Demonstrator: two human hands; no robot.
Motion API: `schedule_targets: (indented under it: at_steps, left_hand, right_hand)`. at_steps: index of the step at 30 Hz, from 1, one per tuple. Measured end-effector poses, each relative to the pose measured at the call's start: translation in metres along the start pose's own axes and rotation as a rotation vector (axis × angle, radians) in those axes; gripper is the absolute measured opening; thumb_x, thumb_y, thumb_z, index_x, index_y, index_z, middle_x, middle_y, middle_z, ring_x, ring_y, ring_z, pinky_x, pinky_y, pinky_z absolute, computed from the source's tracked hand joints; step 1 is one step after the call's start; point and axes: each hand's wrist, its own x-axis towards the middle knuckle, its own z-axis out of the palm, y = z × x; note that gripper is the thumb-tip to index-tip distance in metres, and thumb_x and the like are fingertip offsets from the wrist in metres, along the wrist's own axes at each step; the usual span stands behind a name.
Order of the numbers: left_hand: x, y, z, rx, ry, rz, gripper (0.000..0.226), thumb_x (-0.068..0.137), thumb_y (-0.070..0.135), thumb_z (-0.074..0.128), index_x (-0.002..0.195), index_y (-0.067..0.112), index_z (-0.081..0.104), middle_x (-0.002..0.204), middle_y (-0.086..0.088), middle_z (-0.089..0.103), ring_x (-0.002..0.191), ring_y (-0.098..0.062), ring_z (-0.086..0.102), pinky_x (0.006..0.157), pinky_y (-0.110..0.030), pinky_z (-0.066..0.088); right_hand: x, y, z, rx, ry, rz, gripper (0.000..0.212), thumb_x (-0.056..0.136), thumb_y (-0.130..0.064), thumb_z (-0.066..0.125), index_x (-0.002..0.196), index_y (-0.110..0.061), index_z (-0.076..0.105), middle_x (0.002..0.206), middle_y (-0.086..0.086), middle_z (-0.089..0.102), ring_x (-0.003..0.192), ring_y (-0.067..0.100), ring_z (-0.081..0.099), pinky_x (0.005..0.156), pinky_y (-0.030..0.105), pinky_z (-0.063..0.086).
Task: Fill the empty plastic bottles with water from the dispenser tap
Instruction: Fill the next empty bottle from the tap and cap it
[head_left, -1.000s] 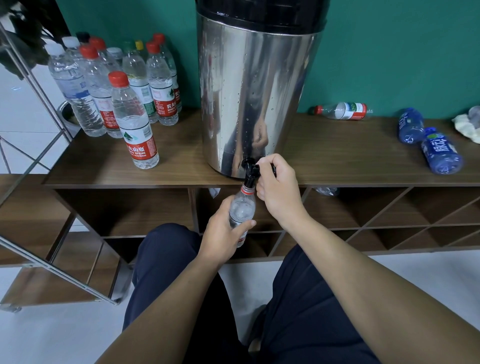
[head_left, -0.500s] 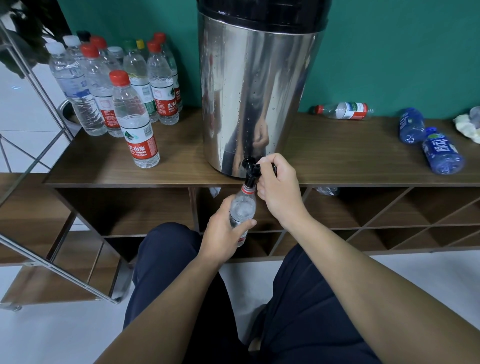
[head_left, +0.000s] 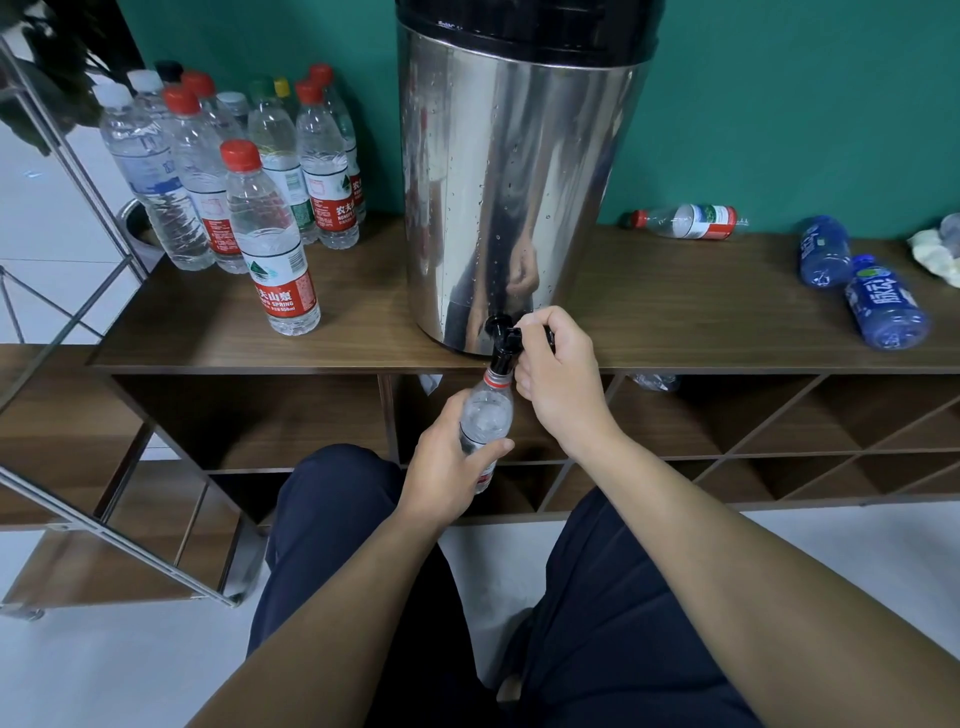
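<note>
So the bottle (head_left: 485, 415) being filled sits right under the black tap (head_left: 503, 345) at the front of the steel dispenser (head_left: 514, 182), neck tucked up to the spout, hanging just off the edge of the counter (head_left: 363, 332). The left hand (head_left: 447, 470) is wrapped round its lower body over the label, and the right hand (head_left: 558, 382) is curled on the tap lever. These thin clear bottles are floppy when empty, so my guess is a hard squeeze would dent it and burp water out the top; a mid-body grip like this looks right. It'll get noticeably heavier as it fills, and probably slick if water runs down the outside. Capped bottles (head_left: 270, 239) stand to the left, a few more (head_left: 883, 306) lie on their sides to the right.
</note>
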Motion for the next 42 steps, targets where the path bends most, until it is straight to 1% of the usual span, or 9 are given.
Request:
schedule_targets:
  at_steps: [7,12,17,21,25,30,32,37,42]
  left_hand:
    - [-0.002,0.0021,-0.0006,-0.023,-0.007,0.011,0.065,0.096,0.031,0.088,0.152,0.039,0.056,0.131,0.022,0.073,0.124,0.002,0.068,0.109,-0.035,0.059]
    - [-0.0014,0.002,-0.0007,-0.029,-0.007,0.016,0.064,0.095,0.03,0.089,0.151,0.037,0.057,0.13,0.022,0.074,0.124,0.002,0.068,0.11,-0.035,0.057]
    - [-0.0019,0.0038,-0.0007,-0.036,-0.009,0.013,0.066,0.096,0.03,0.088,0.153,0.037,0.055,0.131,0.021,0.073,0.123,0.003,0.068,0.103,-0.024,0.056]
    - [-0.0027,0.0035,-0.0008,-0.034,-0.011,0.012,0.066,0.097,0.032,0.088,0.153,0.036,0.055,0.133,0.021,0.072,0.125,0.002,0.067,0.103,-0.025,0.057]
    - [-0.0023,0.0035,-0.0007,-0.039,-0.009,0.012,0.065,0.097,0.031,0.088,0.153,0.037,0.055,0.132,0.021,0.073,0.123,0.002,0.068,0.096,-0.019,0.055]
    - [-0.0003,-0.0002,-0.0002,-0.03,-0.012,0.016,0.068,0.096,0.034,0.088,0.155,0.037,0.054,0.135,0.021,0.072,0.128,0.001,0.067,0.107,-0.029,0.056]
    - [-0.0005,-0.0005,-0.0003,-0.034,-0.009,0.016,0.068,0.096,0.033,0.088,0.155,0.038,0.054,0.135,0.022,0.072,0.128,0.002,0.066,0.107,-0.028,0.055]
    - [-0.0021,0.0019,-0.0008,-0.05,-0.002,0.009,0.066,0.097,0.031,0.088,0.153,0.04,0.055,0.131,0.022,0.073,0.122,0.002,0.068,0.091,-0.013,0.054]
    - [-0.002,0.002,-0.0006,-0.054,0.0,0.018,0.067,0.096,0.029,0.088,0.154,0.037,0.055,0.133,0.024,0.072,0.126,0.004,0.067,0.105,-0.022,0.055]
  right_hand:
    - [-0.0006,-0.0011,0.0004,0.018,0.007,0.002,0.022,0.115,-0.025,0.053,0.097,-0.016,0.058,0.06,-0.012,0.047,0.055,0.01,0.041,0.055,0.032,0.035]
    - [-0.0002,-0.0007,0.0006,0.012,0.009,0.003,0.021,0.115,-0.026,0.053,0.098,-0.016,0.059,0.061,-0.01,0.047,0.056,0.012,0.042,0.055,0.033,0.035]
    - [-0.0001,-0.0006,0.0001,0.016,0.005,0.001,0.022,0.115,-0.027,0.053,0.096,-0.018,0.058,0.06,-0.012,0.046,0.055,0.011,0.041,0.055,0.033,0.035]
    - [0.0001,-0.0003,0.0006,0.016,0.005,0.001,0.022,0.115,-0.027,0.053,0.096,-0.017,0.059,0.062,-0.01,0.048,0.057,0.012,0.043,0.056,0.034,0.036]
    - [0.0008,0.0003,0.0001,0.025,0.006,0.002,0.021,0.115,-0.026,0.053,0.097,-0.016,0.059,0.062,-0.01,0.048,0.057,0.013,0.043,0.056,0.034,0.036]
    - [0.001,0.0009,0.0009,0.023,0.006,0.001,0.021,0.114,-0.027,0.054,0.096,-0.018,0.059,0.061,-0.009,0.048,0.057,0.012,0.043,0.056,0.035,0.036]
    - [0.0011,0.0014,0.0012,0.027,0.007,-0.001,0.022,0.114,-0.028,0.054,0.094,-0.021,0.059,0.062,-0.009,0.048,0.057,0.013,0.043,0.056,0.035,0.036]
    - [0.0006,0.0012,0.0011,0.022,0.006,-0.005,0.024,0.114,-0.03,0.054,0.091,-0.025,0.058,0.06,-0.011,0.046,0.056,0.013,0.041,0.055,0.035,0.035]
    - [0.0018,0.003,0.0016,0.0,0.019,-0.015,0.021,0.111,-0.034,0.055,0.092,-0.027,0.06,0.062,-0.012,0.048,0.059,0.012,0.044,0.059,0.038,0.037]
